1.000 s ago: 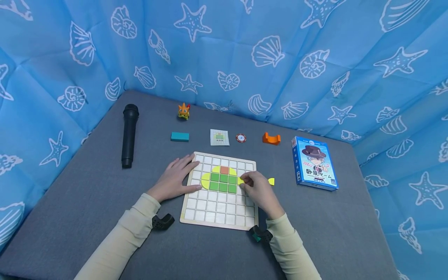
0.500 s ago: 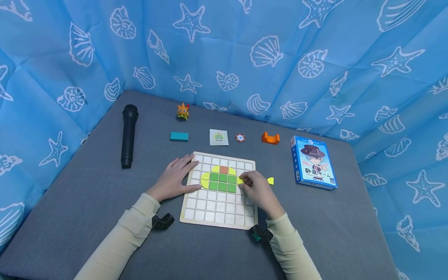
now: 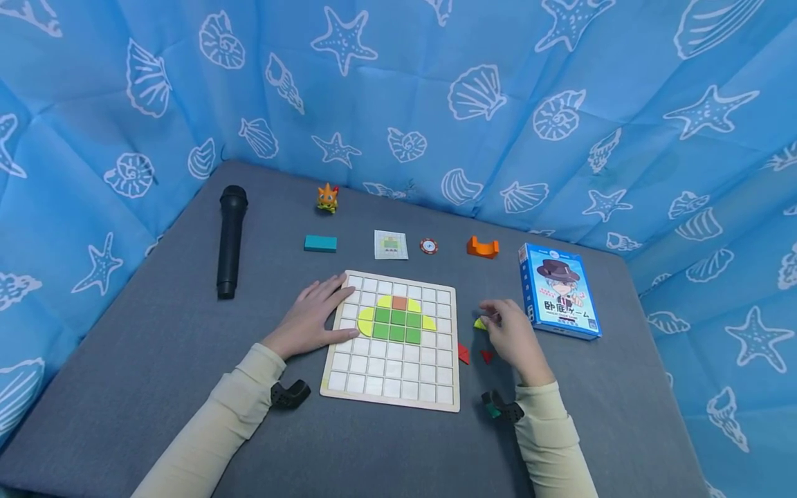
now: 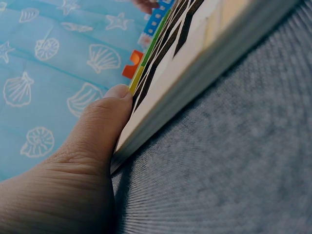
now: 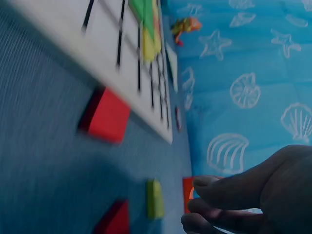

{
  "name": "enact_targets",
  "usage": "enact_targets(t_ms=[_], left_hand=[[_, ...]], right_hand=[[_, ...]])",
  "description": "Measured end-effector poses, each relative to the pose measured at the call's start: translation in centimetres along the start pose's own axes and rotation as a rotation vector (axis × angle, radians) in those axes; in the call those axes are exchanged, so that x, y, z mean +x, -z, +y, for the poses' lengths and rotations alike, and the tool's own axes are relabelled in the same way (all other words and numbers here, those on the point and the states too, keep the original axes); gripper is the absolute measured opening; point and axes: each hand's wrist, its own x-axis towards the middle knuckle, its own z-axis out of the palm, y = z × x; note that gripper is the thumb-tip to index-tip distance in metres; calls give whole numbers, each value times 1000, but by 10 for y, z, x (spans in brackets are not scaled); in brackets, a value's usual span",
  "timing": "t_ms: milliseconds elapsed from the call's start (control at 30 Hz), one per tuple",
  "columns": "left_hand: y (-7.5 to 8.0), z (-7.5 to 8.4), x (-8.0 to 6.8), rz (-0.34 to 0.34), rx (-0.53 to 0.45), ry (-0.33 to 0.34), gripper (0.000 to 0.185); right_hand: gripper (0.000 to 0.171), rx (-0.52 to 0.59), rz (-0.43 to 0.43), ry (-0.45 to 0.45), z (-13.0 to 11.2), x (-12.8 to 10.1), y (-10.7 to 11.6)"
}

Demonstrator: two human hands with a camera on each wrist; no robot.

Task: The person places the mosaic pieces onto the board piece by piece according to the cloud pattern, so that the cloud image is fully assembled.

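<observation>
While my left hand (image 3: 314, 315) lies flat against the grid board (image 3: 391, 387), my right hand (image 3: 512, 333) curls over a yellow piece (image 3: 479, 324) on the counter (image 3: 156, 360), grasp unclear, two red pieces (image 3: 463, 353) beside.

Grid board (image 3: 391, 379) centre of table (image 3: 156, 360); microphone (image 3: 231, 240) left of board, card box (image 3: 559, 290) right, picture card (image 3: 390, 245) behind.
</observation>
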Motion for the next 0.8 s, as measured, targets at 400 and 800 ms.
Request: enact_targets(t_ms=[400,800], left_hand=[[0,1,0,-4,1,10,89],[1,2,0,-10,0,15,89]], right_hand=[[31,-28,-93,17,19,1,-3],[20,-57,-101,-21,15,0,-6]])
